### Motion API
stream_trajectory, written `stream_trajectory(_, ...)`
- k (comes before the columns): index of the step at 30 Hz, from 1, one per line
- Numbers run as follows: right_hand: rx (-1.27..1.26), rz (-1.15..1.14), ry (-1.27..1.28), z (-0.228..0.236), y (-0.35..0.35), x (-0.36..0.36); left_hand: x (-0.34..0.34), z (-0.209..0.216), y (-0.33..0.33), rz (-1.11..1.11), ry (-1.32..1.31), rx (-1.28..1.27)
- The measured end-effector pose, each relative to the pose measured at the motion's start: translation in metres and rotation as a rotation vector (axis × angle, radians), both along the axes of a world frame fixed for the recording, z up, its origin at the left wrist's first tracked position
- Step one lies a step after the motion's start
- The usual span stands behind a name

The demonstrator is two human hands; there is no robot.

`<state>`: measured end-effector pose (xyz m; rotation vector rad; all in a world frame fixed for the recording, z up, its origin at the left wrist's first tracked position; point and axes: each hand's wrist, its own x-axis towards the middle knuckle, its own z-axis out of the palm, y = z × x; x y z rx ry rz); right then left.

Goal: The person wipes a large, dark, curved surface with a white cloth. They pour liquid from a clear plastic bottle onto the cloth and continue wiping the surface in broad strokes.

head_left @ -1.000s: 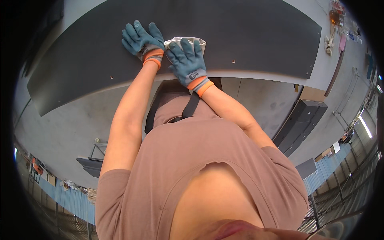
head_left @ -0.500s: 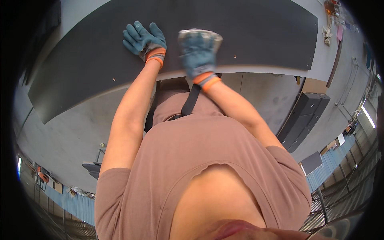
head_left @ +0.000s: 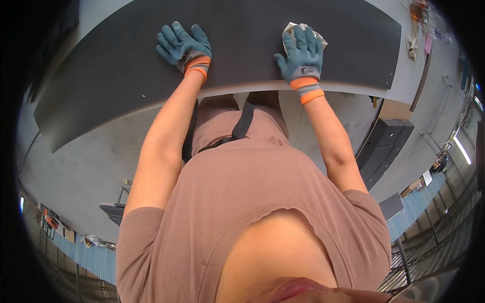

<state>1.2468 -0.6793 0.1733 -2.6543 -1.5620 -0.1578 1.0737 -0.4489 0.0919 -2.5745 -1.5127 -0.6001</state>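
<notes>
A long dark grey panel (head_left: 242,50) lies in front of me, its edges bent by the lens. My left hand (head_left: 183,44), in a teal-coated glove with an orange cuff, rests open on the panel, fingers spread and nothing in it. To its right, my right hand (head_left: 303,53) in a matching glove holds a crumpled white rag (head_left: 322,41) down against the panel. Its fingers lie extended over the rag, with the thumb out to the left. Most of the rag is hidden under the palm; its edges show beyond the fingers and at the right.
A pale work surface (head_left: 401,76) shows past the panel's right end. A cloth (head_left: 413,45) and other small items lie at the far right. Below, right of my body, dark boxes or panels (head_left: 388,146) are stacked on the floor. A small hole or chip (head_left: 144,95) marks the panel's near left.
My right hand has swept the rag rightward across the panel, away from my left hand, which stays almost in place. The near-right mark on the panel is now covered by my right hand or wrist.
</notes>
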Motion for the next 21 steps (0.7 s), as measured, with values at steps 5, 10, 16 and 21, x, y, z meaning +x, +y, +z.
stream_trajectory(5,-0.380,-0.350,0.594,0.034,0.024,-0.049,0.001,0.001,0.001,-0.011,-0.035,-0.037)
stream_trajectory(10,-0.341,-0.757,0.941,0.004,0.017,-0.064,0.000,0.003,0.001,-0.001,-0.025,-0.050)
stream_trajectory(16,-0.317,-0.829,1.003,-0.018,0.025,-0.062,0.000,0.002,0.000,0.009,-0.009,-0.048)
stream_trajectory(21,-0.235,-0.857,1.043,-0.019,0.014,-0.069,0.002,0.010,0.001,0.011,0.001,-0.087)
